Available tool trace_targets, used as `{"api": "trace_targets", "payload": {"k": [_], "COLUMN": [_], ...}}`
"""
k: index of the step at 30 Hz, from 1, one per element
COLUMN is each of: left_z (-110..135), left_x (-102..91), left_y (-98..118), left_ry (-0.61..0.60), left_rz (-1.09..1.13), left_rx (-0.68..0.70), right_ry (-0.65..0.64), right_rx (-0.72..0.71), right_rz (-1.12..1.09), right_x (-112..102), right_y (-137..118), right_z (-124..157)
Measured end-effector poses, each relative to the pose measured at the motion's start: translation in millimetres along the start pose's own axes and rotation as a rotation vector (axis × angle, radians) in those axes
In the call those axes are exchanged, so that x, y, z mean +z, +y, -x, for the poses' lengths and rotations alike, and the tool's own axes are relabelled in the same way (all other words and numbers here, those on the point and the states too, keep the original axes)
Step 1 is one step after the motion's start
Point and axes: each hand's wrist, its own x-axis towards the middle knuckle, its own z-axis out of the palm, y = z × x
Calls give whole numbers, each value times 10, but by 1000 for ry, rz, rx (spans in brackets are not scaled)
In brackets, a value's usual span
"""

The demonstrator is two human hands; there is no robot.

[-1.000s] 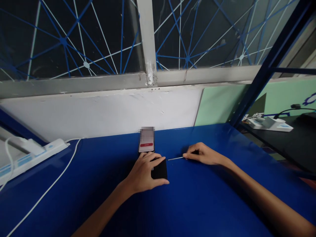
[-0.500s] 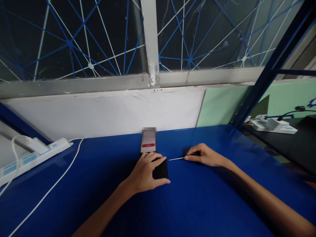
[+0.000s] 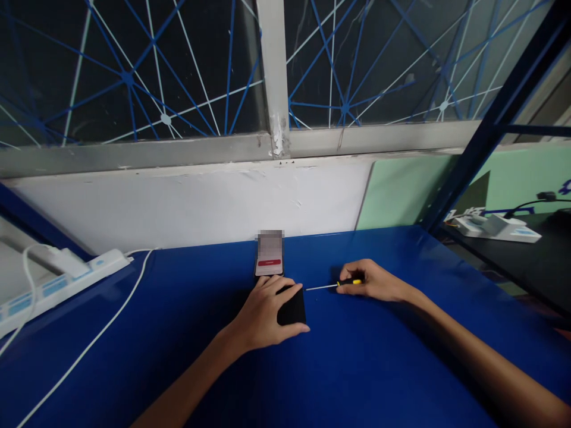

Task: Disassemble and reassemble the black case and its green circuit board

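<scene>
My left hand (image 3: 263,318) spans a flat black box-like object (image 3: 292,308) on the blue table, thumb along the near edge and fingers over the far edge. What kind of object it is cannot be made out. To the right, my right hand (image 3: 372,280) pinches the black and yellow handle of a screwdriver (image 3: 338,285). Its thin metal shaft points left, and the tip is close to the right side of the black object; whether they touch cannot be told. Just beyond my left fingers stands a phone (image 3: 269,261) with its screen lit.
A white power strip (image 3: 96,261) with a plug lies at the left, its white cable (image 3: 111,318) running along the blue table (image 3: 379,362). Behind are a white wall panel (image 3: 200,208) and a window. Another power strip (image 3: 499,226) sits on a dark surface at the right.
The screwdriver handle has turned in my right fingers, so its yellow parts now show. My left hand and the black object keep their place; the whole view has shifted slightly.
</scene>
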Motion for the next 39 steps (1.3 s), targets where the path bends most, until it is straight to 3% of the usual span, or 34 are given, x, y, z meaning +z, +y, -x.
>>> {"api": "trace_targets", "payload": {"k": [14,18,23,30,35,39], "left_z": [9,6,5,8,11,13], "left_x": [19,8,-4,2,8,12], "left_y": [-13,2,16,2,-2,-8], "left_ry": [13,4,10,10,10,-5], "left_rz": [5,4,13,9,17,19], "left_rx": [7,5,6,10,8,4], "right_ry": [13,-22,36,39,-40,2], "right_rx": [-23,-25,-46,-13,67,-35], "right_rz": [-58,18,114,-25,-84,38], "right_x": [-2,-21,4,24,-1,-13], "right_y": [-5,-40,-60,15,2,-60], "right_z": [5,12,1,-6,9,15]}}
